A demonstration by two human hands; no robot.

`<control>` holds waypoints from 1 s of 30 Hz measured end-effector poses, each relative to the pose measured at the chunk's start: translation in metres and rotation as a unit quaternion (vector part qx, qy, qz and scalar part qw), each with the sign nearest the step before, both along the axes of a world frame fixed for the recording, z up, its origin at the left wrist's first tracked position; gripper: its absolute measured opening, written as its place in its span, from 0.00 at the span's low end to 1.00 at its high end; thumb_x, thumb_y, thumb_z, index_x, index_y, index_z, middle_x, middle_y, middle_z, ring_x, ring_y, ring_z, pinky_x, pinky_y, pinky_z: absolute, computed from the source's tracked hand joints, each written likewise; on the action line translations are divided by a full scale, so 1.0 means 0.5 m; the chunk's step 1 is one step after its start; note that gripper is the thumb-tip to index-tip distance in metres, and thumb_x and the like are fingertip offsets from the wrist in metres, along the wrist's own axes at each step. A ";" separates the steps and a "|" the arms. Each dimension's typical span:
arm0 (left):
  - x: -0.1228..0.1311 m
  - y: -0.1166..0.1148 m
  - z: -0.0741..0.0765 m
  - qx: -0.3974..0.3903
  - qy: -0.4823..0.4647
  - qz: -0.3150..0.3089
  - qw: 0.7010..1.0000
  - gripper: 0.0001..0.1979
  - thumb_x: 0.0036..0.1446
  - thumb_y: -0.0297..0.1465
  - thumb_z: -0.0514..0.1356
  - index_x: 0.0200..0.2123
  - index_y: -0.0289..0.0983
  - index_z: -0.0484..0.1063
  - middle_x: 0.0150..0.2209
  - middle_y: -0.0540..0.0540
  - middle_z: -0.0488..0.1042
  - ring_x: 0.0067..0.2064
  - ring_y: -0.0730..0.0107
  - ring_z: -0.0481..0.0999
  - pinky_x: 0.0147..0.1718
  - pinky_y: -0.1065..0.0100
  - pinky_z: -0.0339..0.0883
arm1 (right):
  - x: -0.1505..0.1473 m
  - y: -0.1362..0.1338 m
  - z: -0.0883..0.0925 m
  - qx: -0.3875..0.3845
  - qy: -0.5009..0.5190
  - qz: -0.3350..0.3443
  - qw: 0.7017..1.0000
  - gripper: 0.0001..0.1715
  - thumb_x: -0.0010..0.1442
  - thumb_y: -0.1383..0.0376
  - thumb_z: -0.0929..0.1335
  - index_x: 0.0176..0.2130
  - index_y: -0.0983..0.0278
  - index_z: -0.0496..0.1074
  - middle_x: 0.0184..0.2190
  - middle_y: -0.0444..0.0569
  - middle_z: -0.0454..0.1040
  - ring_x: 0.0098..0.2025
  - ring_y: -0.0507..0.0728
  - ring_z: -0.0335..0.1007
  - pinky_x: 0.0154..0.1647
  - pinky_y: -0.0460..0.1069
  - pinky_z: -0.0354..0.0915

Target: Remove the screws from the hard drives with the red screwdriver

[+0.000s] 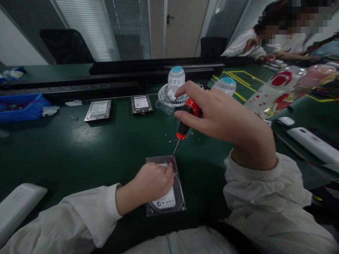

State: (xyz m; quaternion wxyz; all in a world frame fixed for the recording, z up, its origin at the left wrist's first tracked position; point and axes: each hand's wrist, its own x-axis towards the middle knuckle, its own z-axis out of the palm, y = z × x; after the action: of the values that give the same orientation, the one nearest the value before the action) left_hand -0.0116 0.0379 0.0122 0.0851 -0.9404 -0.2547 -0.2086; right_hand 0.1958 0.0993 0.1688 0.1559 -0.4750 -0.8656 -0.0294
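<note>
A silver hard drive [178, 183] with a white label lies flat on the green table in front of me. My left hand [155, 180] is closed and pressed down on its top, covering much of the label; whatever is under the curled fingers is hidden. Above the drive's far end, my right hand [212, 111] grips a red and black screwdriver [183, 127] by its handle. The shaft slants down and its tip meets the drive's far right corner. Several tiny screws [171, 141] are scattered on the table just beyond the drive.
Two more hard drives, one at left [98, 110] and one in the middle [141, 104], lie farther back. A white fan [176, 76] stands behind a clear plastic cup [165, 106]. A blue bin [23, 107] is far left, a bottle [278, 88] right. People sit at far right.
</note>
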 end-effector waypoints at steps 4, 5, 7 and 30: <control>-0.001 -0.001 0.000 0.000 0.008 -0.001 1.000 0.15 0.68 0.26 0.53 0.40 0.25 0.80 0.26 0.41 0.81 0.21 0.60 0.79 0.17 0.62 0.71 | 0.002 -0.004 0.005 -0.034 0.021 0.035 0.999 0.33 0.62 0.61 0.67 0.64 0.68 0.64 0.33 0.47 0.72 0.32 0.55 0.63 0.37 0.51 0.55; -0.001 -0.002 0.000 0.004 0.010 -0.003 1.000 0.15 0.68 0.26 0.53 0.40 0.25 0.80 0.26 0.41 0.80 0.21 0.60 0.79 0.17 0.62 0.71 | 0.002 -0.006 0.008 -0.042 0.021 0.042 0.998 0.32 0.62 0.60 0.67 0.63 0.67 0.65 0.33 0.47 0.73 0.32 0.54 0.63 0.37 0.51 0.55; -0.001 -0.002 0.000 0.010 0.016 -0.006 1.000 0.14 0.67 0.26 0.54 0.40 0.25 0.80 0.26 0.40 0.80 0.21 0.60 0.79 0.18 0.62 0.72 | 0.000 -0.007 0.012 -0.041 0.018 0.042 0.998 0.26 0.65 0.57 0.66 0.58 0.65 0.70 0.33 0.47 0.72 0.31 0.54 0.62 0.36 0.51 0.54; -0.002 0.000 -0.003 0.010 0.032 -0.006 0.999 0.12 0.65 0.26 0.57 0.38 0.29 0.80 0.29 0.39 0.82 0.23 0.60 0.80 0.18 0.63 0.71 | 0.010 -0.008 0.014 -0.030 0.019 0.035 0.999 0.21 0.61 0.58 0.66 0.52 0.65 0.71 0.35 0.49 0.73 0.32 0.55 0.63 0.37 0.51 0.54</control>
State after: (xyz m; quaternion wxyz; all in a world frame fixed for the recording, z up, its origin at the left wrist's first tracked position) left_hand -0.0127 0.0378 0.0105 0.1009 -0.9473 -0.2438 -0.1818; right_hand 0.2009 0.0952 0.1758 0.1585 -0.4496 -0.8790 0.0107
